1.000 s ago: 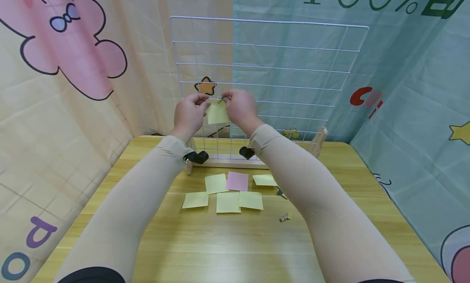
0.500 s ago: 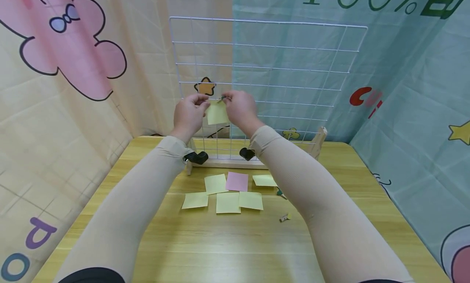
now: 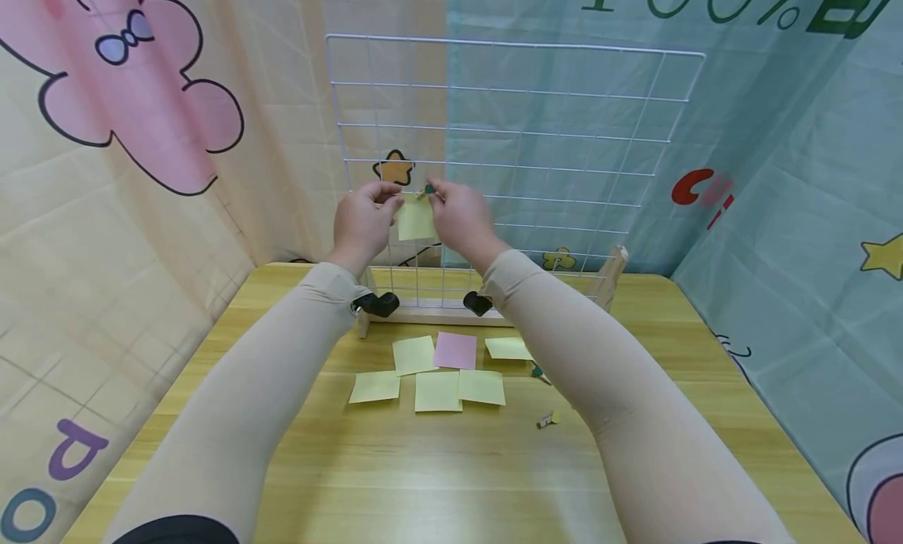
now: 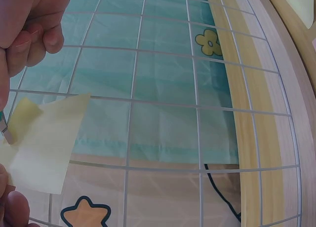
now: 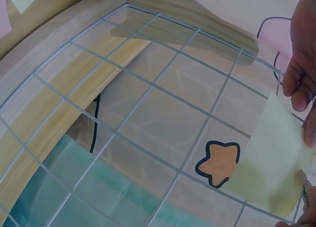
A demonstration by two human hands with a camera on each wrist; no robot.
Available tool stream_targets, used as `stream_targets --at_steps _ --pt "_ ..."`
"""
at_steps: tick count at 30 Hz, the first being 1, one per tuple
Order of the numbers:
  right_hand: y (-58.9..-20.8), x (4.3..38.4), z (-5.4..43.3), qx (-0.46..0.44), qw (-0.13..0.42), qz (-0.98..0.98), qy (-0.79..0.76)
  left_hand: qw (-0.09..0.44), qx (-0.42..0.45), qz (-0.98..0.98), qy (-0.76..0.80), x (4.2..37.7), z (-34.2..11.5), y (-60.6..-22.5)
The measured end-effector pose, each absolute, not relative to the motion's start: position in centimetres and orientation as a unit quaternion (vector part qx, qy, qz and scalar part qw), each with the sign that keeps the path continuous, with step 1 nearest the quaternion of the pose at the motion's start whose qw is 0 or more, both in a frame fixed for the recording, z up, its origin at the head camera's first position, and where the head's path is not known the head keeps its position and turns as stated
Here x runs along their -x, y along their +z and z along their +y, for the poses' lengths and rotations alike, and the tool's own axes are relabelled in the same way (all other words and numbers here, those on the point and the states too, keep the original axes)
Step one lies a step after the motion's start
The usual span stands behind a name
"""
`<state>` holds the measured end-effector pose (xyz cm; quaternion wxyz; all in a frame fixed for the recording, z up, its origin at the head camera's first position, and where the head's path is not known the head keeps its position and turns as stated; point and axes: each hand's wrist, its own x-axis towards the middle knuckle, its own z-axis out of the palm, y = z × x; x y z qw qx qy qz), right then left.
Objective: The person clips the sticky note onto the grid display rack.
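Near centre frame, the left hand (image 3: 363, 221) is pinching a yellow note (image 3: 416, 219) by the wire grid (image 3: 517, 168), the right hand (image 3: 462, 217) gripping a green clip (image 3: 428, 190) — apparently mid-fastening, the next move likely needing steady alignment.

We see a glossy yellow wood-grain table (image 3: 437, 481) before a cream fabric curtain (image 3: 275, 81), printed with a pink cartoon figure (image 3: 141, 128), and a teal fabric curtain (image 3: 769, 128).
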<state>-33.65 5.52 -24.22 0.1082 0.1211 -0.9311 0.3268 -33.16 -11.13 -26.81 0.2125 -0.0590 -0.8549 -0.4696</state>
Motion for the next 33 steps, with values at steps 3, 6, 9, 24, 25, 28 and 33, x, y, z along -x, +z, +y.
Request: stream_targets --at_steps 3,6,9,24,25,28,33 --pt "-24.4 33.6 5.6 -0.127 0.106 -0.928 0.335 0.212 0.061 -0.856 -0.467 33.1 -11.1 -26.8" --pt "-24.5 33.6 5.6 -0.134 0.105 -0.923 0.345 0.209 0.062 -0.858 -0.465 33.1 -11.3 -26.8" --pt "-24.7 33.6 5.7 -0.138 0.099 -0.919 0.356 0.208 0.063 -0.858 -0.466 33.2 -11.4 -26.9" --pt "-25.1 33.8 6.1 -0.169 0.056 -0.903 0.391 0.206 0.063 -0.858 -0.466 33.2 -11.4 -27.1" --pt "-25.1 33.8 6.1 -0.171 0.054 -0.902 0.394 0.207 0.063 -0.858 -0.466 33.2 -11.4 -27.1" --pt "-25.1 33.9 6.3 -0.176 0.048 -0.897 0.403 0.208 0.065 -0.859 -0.464 33.3 -11.4 -27.1" --pt "-25.1 34.0 6.6 -0.192 0.038 -0.886 0.42 0.21 0.069 -0.86 -0.461 33.5 -11.5 -27.1"
